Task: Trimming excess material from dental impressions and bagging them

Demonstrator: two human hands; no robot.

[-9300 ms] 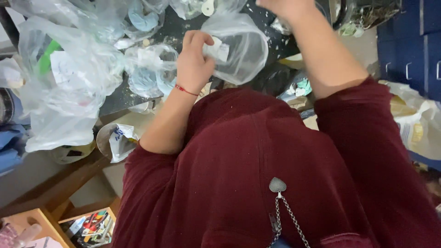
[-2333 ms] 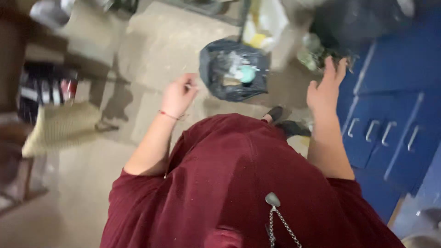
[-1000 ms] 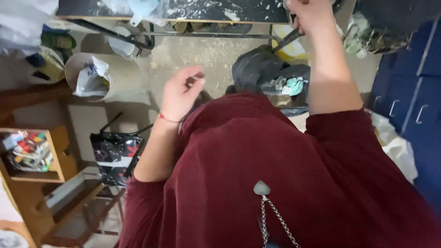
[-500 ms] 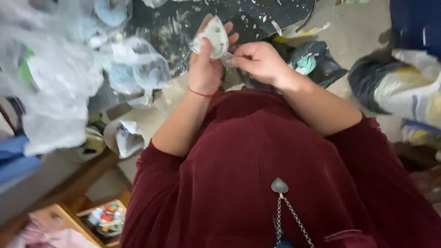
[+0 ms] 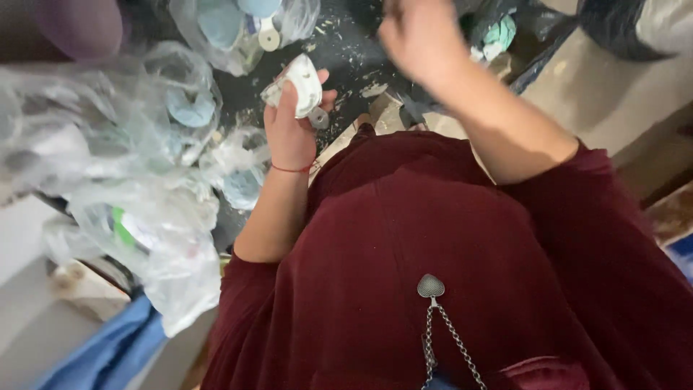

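White plaster cast sits in your left hand, your fingers wrapped round it and pinching it against the palm, above the dark, plaster-flecked worktop. Your right hand is raised over the worktop edge, blurred; you cannot tell how its fingers are set. To your left, clear plastic bags crowd the worktop, each holding pale blue and white moulded pieces; one lower bag shows a green patch inside. At the top, another clear bag holds blue pieces and a small round white piece. A dark bin bag with something teal in it lies beyond your right arm.
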